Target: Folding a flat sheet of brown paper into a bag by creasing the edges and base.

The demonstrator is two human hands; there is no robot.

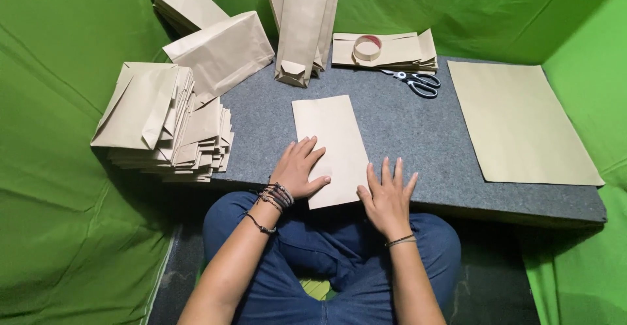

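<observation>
On the grey felt-covered table (418,136), both my left hand (297,168) and right hand (386,194), grip spread flat, pressed the folded brown paper sheet (330,145), which I judged needed creasing next.

Two hands (297,168) (386,198), one folded paper (330,149), one pair of scissors (418,81), one tape roll (367,47), one flat sheet (519,123)

Tan folded paper (330,149); grey mat (405,129); green backdrop (59,31); blue trousers (326,260).
</observation>
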